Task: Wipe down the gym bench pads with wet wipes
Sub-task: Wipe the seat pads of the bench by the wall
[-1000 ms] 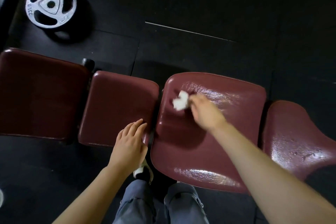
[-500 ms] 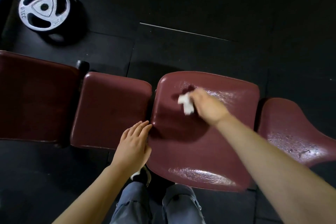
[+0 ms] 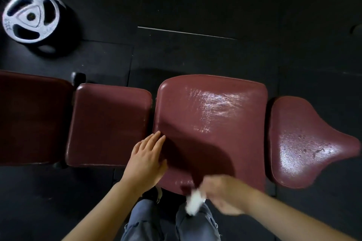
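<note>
Looking down from head cam: grey trouser legs (image 3: 148,223) sit at bottom centre, w/ a dark shoe (image 3: 154,194) just under the near pad edge. Right hand (image 3: 223,191) is motion-blurred at the near edge of the big middle pad (image 3: 211,123), fingers curled round a bunched white wet wipe (image 3: 193,202); the wipe hangs just past the pad's front rim, over the right knee. Can't tell if the wipe touches the pad edge, too blurred. Left hand (image 3: 146,159) lies flat & relaxed, fingers straight and together, holding nothing; palm is over the gap btwn the middle pad and the smaller pad (image 3: 109,123) to its left, fingertips resting on the middle pad's left edge. Middle pad shows a wet sheen across its far half; near half is in the arms' shadow. To the right, apart by a narrow gap, the flared end pad (image 3: 305,143) glistens w/ droplets. Far left, a larger dark-red pad (image 3: 33,119) is dim, w/ a black frame knob (image 3: 78,78) btwn it and the smaller pad. Beyond the bench, black rubber floor mats (image 3: 195,6) w/ a pale seam line (image 3: 186,32). Top left, well apart from the bench, a grey 3-hole weight plate (image 3: 30,17) lies on the floor.
</note>
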Demonstrator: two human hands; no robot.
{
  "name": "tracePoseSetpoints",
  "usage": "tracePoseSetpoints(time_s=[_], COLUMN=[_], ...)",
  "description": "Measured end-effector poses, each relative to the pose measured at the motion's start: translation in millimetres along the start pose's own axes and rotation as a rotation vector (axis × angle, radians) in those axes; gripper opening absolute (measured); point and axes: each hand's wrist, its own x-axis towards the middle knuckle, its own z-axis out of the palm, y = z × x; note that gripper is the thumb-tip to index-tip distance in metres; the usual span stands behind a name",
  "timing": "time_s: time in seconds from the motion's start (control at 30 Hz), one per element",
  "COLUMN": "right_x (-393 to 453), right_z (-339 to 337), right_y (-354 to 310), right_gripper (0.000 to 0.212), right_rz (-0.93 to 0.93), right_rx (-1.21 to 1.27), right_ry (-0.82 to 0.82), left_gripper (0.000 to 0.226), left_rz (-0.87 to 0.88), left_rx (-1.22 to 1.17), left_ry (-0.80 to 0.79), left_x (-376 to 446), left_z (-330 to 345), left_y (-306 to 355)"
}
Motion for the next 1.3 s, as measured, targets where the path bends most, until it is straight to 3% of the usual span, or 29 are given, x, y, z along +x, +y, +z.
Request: tracePoseSetpoints(time_s=[0.03,0.1,0.17,0.2,0.27,0.33,0.43,0.5,0.67,0.87,1.03,1.2,1.3], right_x=[-9.3,-14.2,-0.8,10.9,38.4,60.3,73.0,76.1,69.6,55.5,13.1,10.4,35.9], right_z=[7.7,8.3,-10.8,-25.3,-74.0,-123.8,-173.8,-175.3,-123.4,-30.3,25.9,3.6,-61.2], right_y=[-3.1,-4.8,-0.6,7.3,33.3,70.8,101.3,99.9,79.7,28.2,-8.2,14.2,63.2], right_gripper=[0.024,0.016,0.017,0.019,0.018,0.012,0.032,0.036,0.019,0.009,0.011,0.016,0.017], right_rz=[-0.053,-0.099,-0.120,-0.109,0.033,0.206,0.428,0.438,0.324,0.342,-0.005,-0.297,-0.223], right_rx=[-0.079,-0.168,-0.211,-0.231,-0.320,-0.424,-0.440,-0.365,0.008,0.142,0.040,-0.295,-0.510], right_ry=[-0.153,-0.215,-0.016,0.176,0.417,0.500,0.647,0.703,0.855,0.837,0.562,0.281,0.319], left_gripper=[0.071,0.070,0.069,0.068,0.066,0.065,0.065,0.065,0.066,0.067,0.067,0.070,0.070], left_rz=[0.000,-0.002,-0.008,-0.014,-0.023,-0.019,-0.031,-0.053,-0.089,-0.115,-0.096,-0.093,-0.136], left_rx=[0.013,0.020,0.026,0.025,0.031,0.048,0.039,0.048,0.032,0.041,0.063,0.117,0.122], left_ry=[0.004,0.013,0.022,0.029,0.035,0.036,0.047,0.039,0.028,0.003,-0.053,-0.088,-0.051], left_x=[1.3,3.7,7.8,9.6,11.6,12.6,12.8,12.4,10.6,11.4,13.8,14.5,14.8], left_z=[-0.3,-2.3,-5.5,-6.3,-7.0,-7.2,-6.4,-4.6,-0.8,-1.2,-9.0,-14.2,-13.9], left_y=[-0.6,-1.4,-1.3,-1.5,-1.4,0.2,4.1,6.9,16.5,20.7,23.7,24.3,33.0])
